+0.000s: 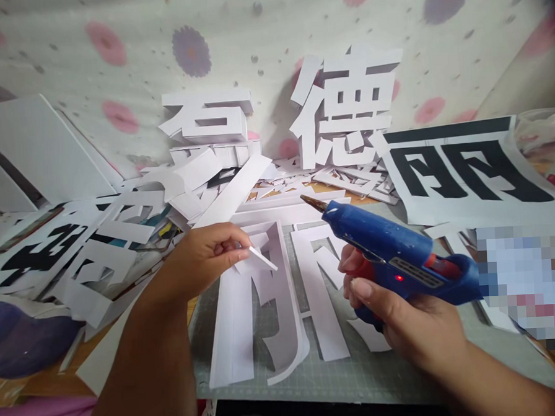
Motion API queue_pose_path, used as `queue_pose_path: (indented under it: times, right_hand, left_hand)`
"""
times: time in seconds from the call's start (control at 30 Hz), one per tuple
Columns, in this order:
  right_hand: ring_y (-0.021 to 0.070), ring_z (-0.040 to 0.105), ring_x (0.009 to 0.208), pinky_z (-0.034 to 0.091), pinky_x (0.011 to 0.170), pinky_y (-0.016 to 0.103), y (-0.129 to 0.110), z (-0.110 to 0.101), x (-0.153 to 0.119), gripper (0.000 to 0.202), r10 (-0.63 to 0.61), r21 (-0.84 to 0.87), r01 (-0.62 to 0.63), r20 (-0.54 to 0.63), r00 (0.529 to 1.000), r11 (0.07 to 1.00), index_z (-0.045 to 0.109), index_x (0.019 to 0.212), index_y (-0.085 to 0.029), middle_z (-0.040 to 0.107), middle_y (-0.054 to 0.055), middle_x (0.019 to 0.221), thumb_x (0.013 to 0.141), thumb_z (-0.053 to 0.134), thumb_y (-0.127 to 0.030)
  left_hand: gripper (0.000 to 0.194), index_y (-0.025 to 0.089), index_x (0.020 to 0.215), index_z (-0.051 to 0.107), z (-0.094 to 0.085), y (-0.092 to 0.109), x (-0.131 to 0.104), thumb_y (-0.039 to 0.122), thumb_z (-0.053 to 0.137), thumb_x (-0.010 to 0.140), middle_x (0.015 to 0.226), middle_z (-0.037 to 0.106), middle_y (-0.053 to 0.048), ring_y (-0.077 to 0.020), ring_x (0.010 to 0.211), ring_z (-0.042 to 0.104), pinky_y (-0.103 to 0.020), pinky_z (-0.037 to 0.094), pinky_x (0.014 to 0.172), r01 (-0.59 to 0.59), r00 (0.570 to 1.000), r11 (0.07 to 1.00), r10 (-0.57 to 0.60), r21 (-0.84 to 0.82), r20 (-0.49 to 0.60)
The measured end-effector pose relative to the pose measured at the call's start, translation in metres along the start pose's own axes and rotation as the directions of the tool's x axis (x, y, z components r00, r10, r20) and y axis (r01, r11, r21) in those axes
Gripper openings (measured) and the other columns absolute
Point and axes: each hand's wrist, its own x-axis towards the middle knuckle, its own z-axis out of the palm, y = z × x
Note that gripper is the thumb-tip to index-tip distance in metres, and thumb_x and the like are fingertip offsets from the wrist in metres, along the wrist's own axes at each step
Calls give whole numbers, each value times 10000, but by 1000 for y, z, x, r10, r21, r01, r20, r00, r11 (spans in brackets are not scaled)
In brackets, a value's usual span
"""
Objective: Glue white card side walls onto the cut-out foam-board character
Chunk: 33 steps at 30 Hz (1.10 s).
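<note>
Between the thumb and fingers of my left hand point(215, 258) is a small white strip point(263, 258), tilted above the left part of a white foam-board character point(284, 294). That character lies on a green cutting mat point(338, 388), with raised walls along some edges. My right hand point(399, 313) is wrapped round a blue glue gun point(381, 233), whose metal tip points up and to the left over the character's upper part. A small red light glows on the gun's side. The gun and my right hand hide some of the character's right part.
Behind stand two white built-up characters point(355, 98) against a flowered curtain point(259, 35). White offcuts point(230, 192) pile up in front of them. A printed sheet point(454, 205) leans at the right. Large boards point(46, 145) and a purple object point(28, 336) are at the left.
</note>
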Motion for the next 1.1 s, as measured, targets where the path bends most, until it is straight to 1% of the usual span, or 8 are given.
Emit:
queue_pose_path:
  times: [0.07,0.13,0.2,0.33,0.43,0.6,0.9,1.1]
  right_hand:
    - [237,667,748,570,607,355,0,1,0,206,-7,-16,7,-5,1000,1000,652,939,-252,692,68,907,819,682,-416]
    - [232,662,741,567,604,349,0,1,0,204,-9,-21,9,-7,1000,1000,646,941,-253,688,68,908,822,679,-415]
    - [224,655,722,563,593,341,1,1,1,209,-10,-18,10,-4,1000,1000,644,944,-252,683,63,905,816,683,-413]
    - [217,652,730,551,564,314,1,0,3,181,-31,7,31,6,1000,1000,648,926,-265,676,38,878,793,701,-375]
    - [206,664,731,557,576,298,-2,0,5,140,-64,7,64,-3,998,998,659,889,-282,685,8,830,765,710,-321]
    - [193,690,738,582,702,319,-5,-1,6,120,-100,-71,98,-16,995,993,679,864,-286,710,-17,785,750,715,-296]
    - [139,673,722,565,657,217,-11,0,8,78,-192,-61,193,17,981,979,647,849,-249,669,-18,797,783,686,-238]
    - [140,652,705,554,643,225,-13,-2,9,52,-216,-101,220,51,975,970,594,795,-228,646,-6,790,798,646,-220]
  left_hand:
    - [92,223,820,680,-4,1,-1,194,595,836,887,683,9,-135,811,615,-228,472,703,-122,982,992,123,-19,141]
    - [139,214,832,685,-6,0,-1,140,568,846,907,694,-1,-144,871,635,-238,492,782,-241,934,969,248,-59,258]
    - [160,207,860,686,-8,-2,-1,114,556,855,902,701,-11,-150,885,648,-244,504,808,-311,896,947,319,-76,310]
    - [142,211,886,688,-9,-8,0,143,564,879,928,710,-23,-162,906,657,-259,513,833,-370,865,928,360,-40,350]
    - [132,226,896,688,-6,-9,1,179,564,893,948,713,-22,-165,925,659,-260,519,839,-384,872,922,345,50,347]
    - [135,232,883,683,-1,-5,2,214,551,905,941,719,-2,-164,937,661,-241,516,846,-404,883,901,338,160,327]
    - [136,250,834,707,3,3,1,243,581,885,949,736,20,-155,910,681,-223,521,830,-420,894,881,359,219,268]
    - [167,245,845,711,7,5,3,247,552,898,974,732,5,-165,925,674,-232,515,843,-381,903,892,302,244,304]
